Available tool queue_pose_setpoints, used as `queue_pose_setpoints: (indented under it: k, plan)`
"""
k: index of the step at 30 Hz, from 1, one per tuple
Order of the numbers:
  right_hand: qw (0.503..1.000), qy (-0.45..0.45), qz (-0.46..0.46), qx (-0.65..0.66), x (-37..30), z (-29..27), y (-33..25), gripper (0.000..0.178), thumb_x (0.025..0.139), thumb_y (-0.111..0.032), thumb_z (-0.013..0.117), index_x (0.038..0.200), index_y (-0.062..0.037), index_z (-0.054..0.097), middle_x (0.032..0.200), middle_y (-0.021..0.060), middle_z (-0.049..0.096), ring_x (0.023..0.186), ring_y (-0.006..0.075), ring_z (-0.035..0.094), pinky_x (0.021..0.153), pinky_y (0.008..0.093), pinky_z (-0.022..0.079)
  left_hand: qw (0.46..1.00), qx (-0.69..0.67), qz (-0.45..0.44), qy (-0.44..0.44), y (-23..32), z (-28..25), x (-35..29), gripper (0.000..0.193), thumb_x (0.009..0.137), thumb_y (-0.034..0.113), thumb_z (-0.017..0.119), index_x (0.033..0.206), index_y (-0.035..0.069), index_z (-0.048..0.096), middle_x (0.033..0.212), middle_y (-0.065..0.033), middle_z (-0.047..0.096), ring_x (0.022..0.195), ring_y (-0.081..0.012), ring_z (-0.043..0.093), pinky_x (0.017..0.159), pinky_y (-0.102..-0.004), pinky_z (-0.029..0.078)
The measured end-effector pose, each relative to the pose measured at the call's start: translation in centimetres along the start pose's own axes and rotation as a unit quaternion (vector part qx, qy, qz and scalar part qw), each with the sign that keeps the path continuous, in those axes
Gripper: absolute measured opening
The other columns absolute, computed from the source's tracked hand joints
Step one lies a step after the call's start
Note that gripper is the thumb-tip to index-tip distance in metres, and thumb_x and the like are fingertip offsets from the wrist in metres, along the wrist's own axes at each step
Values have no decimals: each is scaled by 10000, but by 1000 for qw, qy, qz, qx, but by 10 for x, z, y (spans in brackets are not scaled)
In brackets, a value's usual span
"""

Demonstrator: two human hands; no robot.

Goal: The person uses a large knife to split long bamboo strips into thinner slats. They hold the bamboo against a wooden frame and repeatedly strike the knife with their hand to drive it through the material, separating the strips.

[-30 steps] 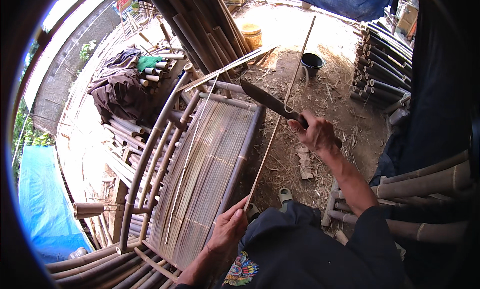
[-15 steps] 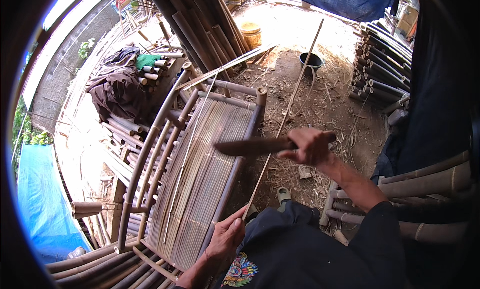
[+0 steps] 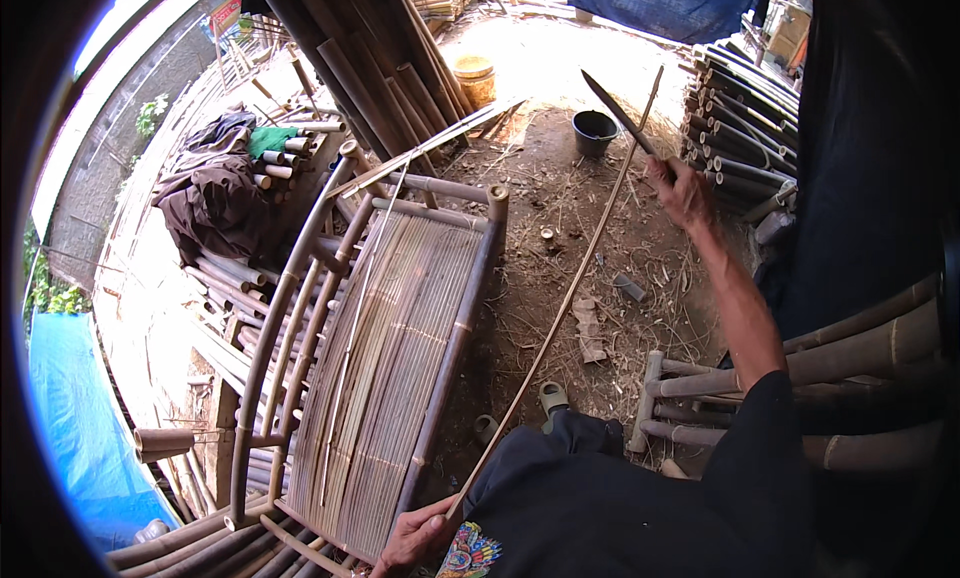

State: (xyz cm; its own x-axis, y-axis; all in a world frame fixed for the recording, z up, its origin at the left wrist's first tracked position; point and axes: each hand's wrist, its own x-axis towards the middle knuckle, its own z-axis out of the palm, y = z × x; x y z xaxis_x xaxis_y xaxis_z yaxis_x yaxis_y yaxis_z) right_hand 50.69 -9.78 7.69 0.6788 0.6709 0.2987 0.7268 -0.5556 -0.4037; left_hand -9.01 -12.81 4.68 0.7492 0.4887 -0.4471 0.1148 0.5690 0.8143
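My left hand (image 3: 415, 535), low and near my lap, grips the near end of a long thin bamboo strip (image 3: 570, 293). The strip slants away to the upper right. In my right hand (image 3: 683, 193) is the handle of a machete (image 3: 620, 113), its dark blade pointing up and to the left. The blade crosses the strip near its far end; whether they touch I cannot tell. To the left of the strip stands a bamboo bench (image 3: 400, 348) with a slatted seat, and a thin pale strip (image 3: 350, 348) lies along that seat.
A black bucket (image 3: 592, 138) stands on the littered dirt floor, with a yellowish bucket (image 3: 474, 81) farther back. Bamboo poles are stacked at the right (image 3: 745, 138). Another bamboo frame (image 3: 720, 383) is beside my right arm. Brown cloth (image 3: 215, 203) covers poles at the left.
My right hand has moved up and away with the machete, from mid-strip toward the strip's far end. My left hand sits lower, still gripping the near end. The view has shifted slightly.
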Motion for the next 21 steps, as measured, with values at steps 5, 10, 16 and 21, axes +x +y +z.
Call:
queue_pose_setpoints:
  k: [5,10,16,21]
  plan:
    - [999,47,18,-13,33,-18,49,760,832,-794,300,801,-98,601,650,144,622,624,300,644,521,440,455,998,15,-56,-26,16,-22,-17,634,930,370,572,1299,-131,450,628,39,448,514,-45,377,479,-201,274]
    - [998,59,-1,-20,35,-35,61,654,889,-654,434,841,-34,637,717,164,636,732,353,643,620,417,458,997,-31,-58,51,-8,-29,-36,489,930,267,576,1289,-58,504,688,48,547,550,-20,453,472,-182,325]
    - [992,64,-104,-43,43,-35,76,778,842,-792,265,800,-93,603,588,90,546,504,172,569,421,352,431,991,-10,-102,82,-2,-43,-27,589,916,329,601,1328,-68,463,658,77,505,524,-25,421,459,-199,306]
    - [964,215,143,65,68,-75,142,717,868,-705,420,626,-41,539,494,34,467,443,176,532,462,339,408,999,-20,-13,-44,-11,-36,-13,528,922,314,579,1287,-60,501,669,21,523,512,-73,436,459,-233,329]
